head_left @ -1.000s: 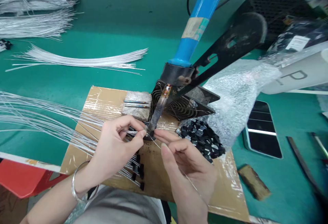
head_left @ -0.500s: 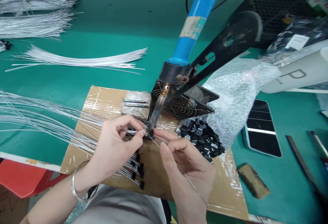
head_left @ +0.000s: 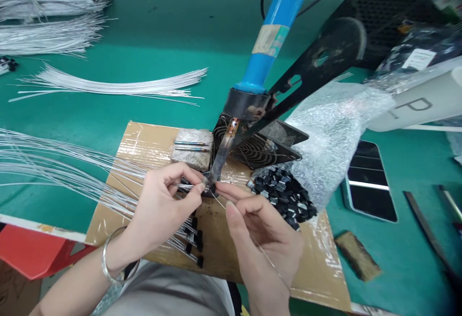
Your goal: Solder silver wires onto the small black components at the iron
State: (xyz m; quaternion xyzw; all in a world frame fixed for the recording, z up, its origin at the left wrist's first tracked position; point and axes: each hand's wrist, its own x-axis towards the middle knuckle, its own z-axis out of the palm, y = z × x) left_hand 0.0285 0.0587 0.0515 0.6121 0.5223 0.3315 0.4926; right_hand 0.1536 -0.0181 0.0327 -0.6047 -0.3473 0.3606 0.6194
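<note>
A blue-handled soldering iron (head_left: 265,60) slants down in a black metal stand (head_left: 310,70), its tip low over the cardboard. My left hand (head_left: 164,210) pinches the end of a thin white wire beside that tip; the pinched end is partly hidden by my fingers. With thumb and fingers closed, my right hand (head_left: 267,239) holds a strand of solder wire (head_left: 267,256), which runs across the palm and up to the tip. White wires with small black connectors (head_left: 197,241) on their ends lie below my left hand.
Loose black connectors (head_left: 285,195) are heaped right of the iron, before bubble wrap (head_left: 325,128). A round-grilled fan (head_left: 252,150) stands behind the tip. White wire bundles (head_left: 119,84) lie at left. A phone (head_left: 371,181) and a brown block (head_left: 357,256) lie at right.
</note>
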